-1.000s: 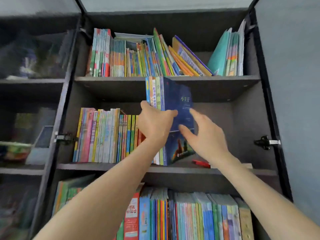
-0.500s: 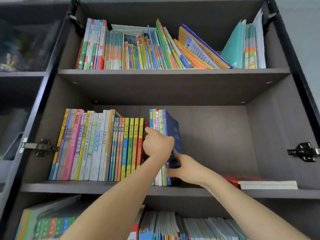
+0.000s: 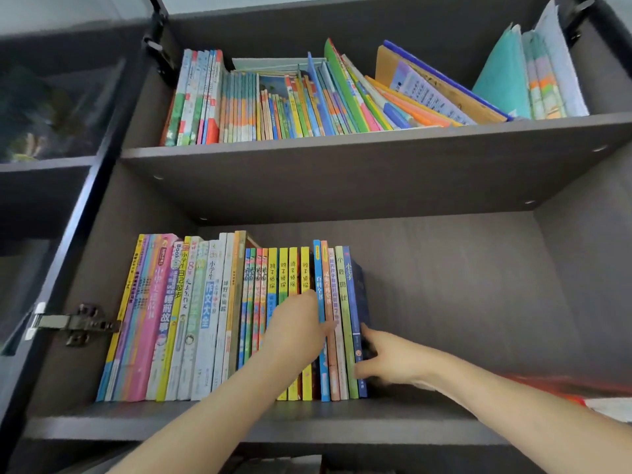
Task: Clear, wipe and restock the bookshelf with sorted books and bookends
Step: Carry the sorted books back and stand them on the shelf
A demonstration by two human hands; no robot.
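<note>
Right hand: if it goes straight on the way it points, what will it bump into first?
The dark blue book at the right end of the row. The right hand points left at its cover, and the fingertips seem to be touching it, though depth is hard to judge.

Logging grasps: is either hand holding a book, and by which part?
Neither grips. Left hand presses book spines; right hand braces the dark blue book low on its cover.
</note>
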